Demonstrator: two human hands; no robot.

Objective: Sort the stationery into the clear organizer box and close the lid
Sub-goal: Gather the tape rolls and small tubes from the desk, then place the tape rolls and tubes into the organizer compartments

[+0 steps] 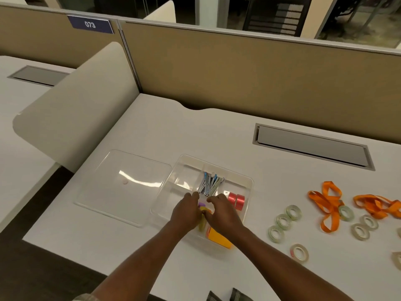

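Note:
The clear organizer box [247, 181] stands open on the white desk, its clear lid [123, 185] lying flat to its left. Several blue and silver staplers or clips [210, 184] fill a back compartment, and two red tape rolls [236, 199] sit at the right. My left hand [186, 211] and my right hand [221, 211] are both inside the front compartment, fingers curled around small purple, yellow and orange sticky notes [204, 208]. An orange pad [218, 237] lies under my right wrist. What each hand grips is partly hidden.
Several clear tape rolls [283, 221] and orange ribbons [329, 203] lie on the desk to the right of the box. A grey cable hatch [312, 146] sits behind. A tan partition stands at the back. Dark objects [230, 296] lie at the near edge.

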